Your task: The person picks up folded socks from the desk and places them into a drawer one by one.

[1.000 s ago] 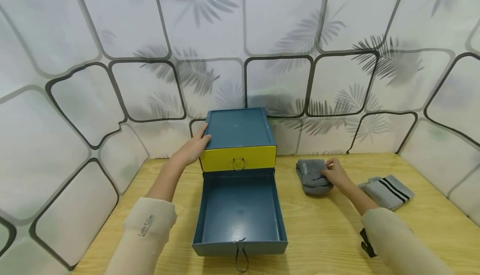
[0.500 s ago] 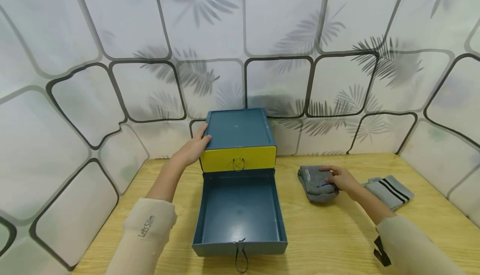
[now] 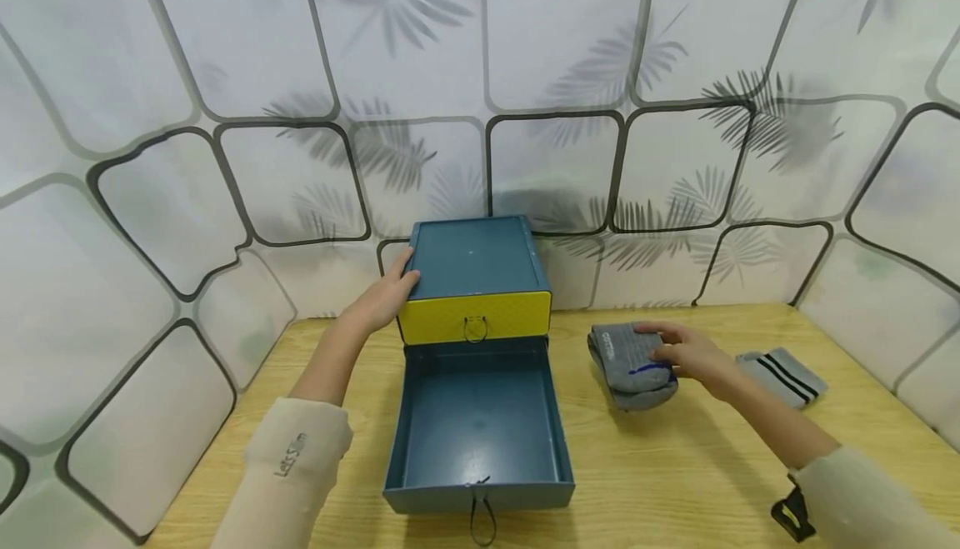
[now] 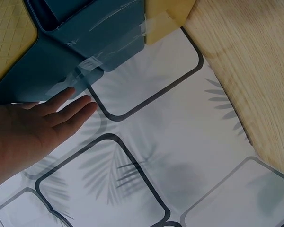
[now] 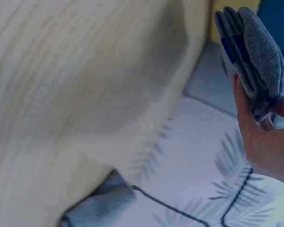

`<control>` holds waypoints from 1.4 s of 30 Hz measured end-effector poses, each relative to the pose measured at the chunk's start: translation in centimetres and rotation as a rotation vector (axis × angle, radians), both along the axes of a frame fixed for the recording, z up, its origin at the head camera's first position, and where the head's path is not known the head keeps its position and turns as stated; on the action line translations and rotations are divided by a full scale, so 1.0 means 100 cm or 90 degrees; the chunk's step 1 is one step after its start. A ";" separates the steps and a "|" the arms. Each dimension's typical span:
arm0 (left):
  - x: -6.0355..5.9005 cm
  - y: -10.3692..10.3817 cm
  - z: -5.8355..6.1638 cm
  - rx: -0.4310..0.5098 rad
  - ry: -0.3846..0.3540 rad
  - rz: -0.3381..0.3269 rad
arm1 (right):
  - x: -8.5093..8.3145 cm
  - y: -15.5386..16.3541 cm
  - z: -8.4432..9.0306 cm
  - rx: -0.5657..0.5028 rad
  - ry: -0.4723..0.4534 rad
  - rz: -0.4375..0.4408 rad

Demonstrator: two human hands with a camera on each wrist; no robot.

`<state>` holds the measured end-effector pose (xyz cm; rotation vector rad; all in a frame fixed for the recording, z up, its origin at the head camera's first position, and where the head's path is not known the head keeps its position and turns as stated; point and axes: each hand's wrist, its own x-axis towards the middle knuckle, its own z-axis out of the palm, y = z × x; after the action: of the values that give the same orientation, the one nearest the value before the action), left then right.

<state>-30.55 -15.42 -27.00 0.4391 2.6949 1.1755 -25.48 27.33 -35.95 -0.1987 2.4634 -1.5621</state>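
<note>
A: What's nearest on the wooden table (image 3: 660, 466)?

B: The pulled-out blue drawer (image 3: 478, 424), its loop handle cut off by the frame edge. Behind it the blue box (image 3: 474, 259) with 1 yellow drawer (image 3: 475, 317), closed.

A: And the hands?

B: The left hand (image 3: 384, 299) rests flat on the box's left side, fingers straight and together. The right hand (image 3: 686, 353) grips a folded grey sock bundle (image 3: 628, 361) right of the box; the wrist view shows it clamped between thumb and fingers. Whether it touches the table, I cannot tell.

A: Anything further?

B: 1 striped grey sock pair (image 3: 783, 374) beyond the right forearm, partly hidden by it. Then the leaf-printed wall covering (image 3: 570, 49) on every side. The right wrist view is blurred.
</note>
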 end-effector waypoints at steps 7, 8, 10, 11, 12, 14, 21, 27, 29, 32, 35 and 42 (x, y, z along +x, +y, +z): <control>-0.001 0.000 -0.001 -0.006 -0.006 0.003 | 0.019 -0.009 0.026 -0.013 0.022 0.017; -0.001 0.000 -0.001 -0.008 -0.004 0.003 | 0.022 -0.010 0.030 -0.016 0.026 0.019; -0.001 0.000 0.000 -0.012 0.001 0.002 | 0.028 -0.012 0.039 -0.013 0.033 0.022; -0.001 0.000 0.000 -0.013 0.002 0.002 | 0.031 -0.014 0.043 -0.011 0.036 0.024; -0.001 0.000 0.001 -0.013 0.003 0.002 | 0.034 -0.015 0.047 -0.008 0.042 0.027; 0.000 0.000 0.001 -0.014 0.003 0.003 | 0.039 -0.018 0.056 -0.002 0.049 0.033; 0.001 0.000 0.002 -0.006 -0.002 0.006 | 0.061 -0.036 0.081 -0.013 0.056 0.076; 0.001 0.001 0.002 -0.002 -0.003 0.004 | 0.071 -0.061 0.088 -0.069 0.037 0.136; 0.001 0.000 0.002 0.000 -0.003 0.002 | 0.072 -0.071 0.087 -0.090 0.023 0.151; 0.001 0.000 0.002 0.002 -0.002 0.003 | 0.071 -0.088 0.084 -0.118 0.007 0.169; 0.001 0.000 0.001 0.005 -0.005 0.005 | 0.070 -0.106 0.079 -0.140 -0.013 0.180; 0.001 0.000 0.000 0.000 0.003 0.003 | 0.063 -0.141 0.063 -0.161 -0.067 0.178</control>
<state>-30.42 -15.38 -26.95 0.4358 2.7017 1.1763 -19.14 13.27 -29.63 -0.4670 2.0495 -1.7040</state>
